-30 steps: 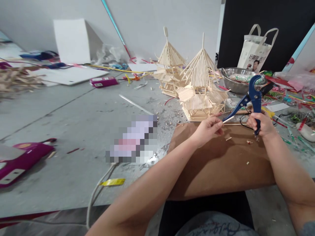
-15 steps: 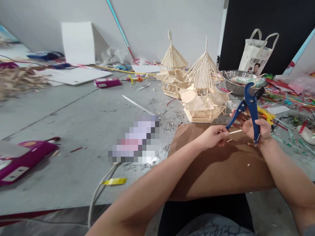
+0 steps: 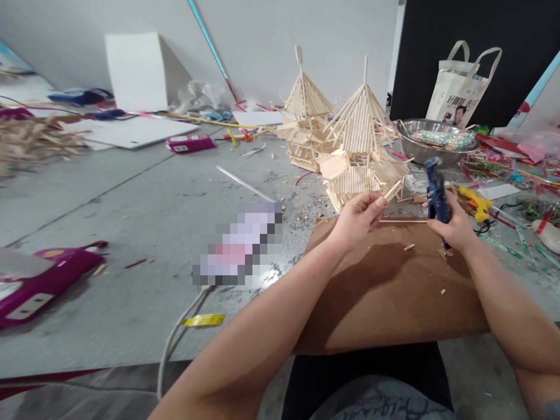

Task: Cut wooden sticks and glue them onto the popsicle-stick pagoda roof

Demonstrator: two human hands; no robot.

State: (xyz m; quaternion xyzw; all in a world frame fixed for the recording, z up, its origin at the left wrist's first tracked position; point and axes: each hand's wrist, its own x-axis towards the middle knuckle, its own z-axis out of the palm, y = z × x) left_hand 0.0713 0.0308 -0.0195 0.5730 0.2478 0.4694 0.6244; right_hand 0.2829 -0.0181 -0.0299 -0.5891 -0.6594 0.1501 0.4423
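Observation:
My left hand (image 3: 359, 217) is closed in a pinch on a thin pale wooden stick (image 3: 392, 192), which slants up to the right in front of the nearer stick-built pavilion model (image 3: 356, 137). My right hand (image 3: 457, 224) is wrapped around a dark blue hand cutter (image 3: 437, 195), seen nearly edge-on, so its jaws are unclear. Both hands are above a brown board (image 3: 371, 309). A long thin stick (image 3: 405, 221) runs along the board's far edge between the hands. Small cut pieces (image 3: 409, 247) lie on the board.
A second stick pavilion (image 3: 306, 105) stands behind. To the right are a metal bowl (image 3: 431, 153) and a yellow glue gun (image 3: 476, 203). A blurred-out phone-like object (image 3: 240, 242) with a cable lies left of the board. Purple power strips (image 3: 52, 280) and a wooden stick pile (image 3: 35, 137) are further left.
My left hand has moved left and up with the stick, away from the cutter. My right hand has turned the cutter from its broad side to edge-on and lowered its tip.

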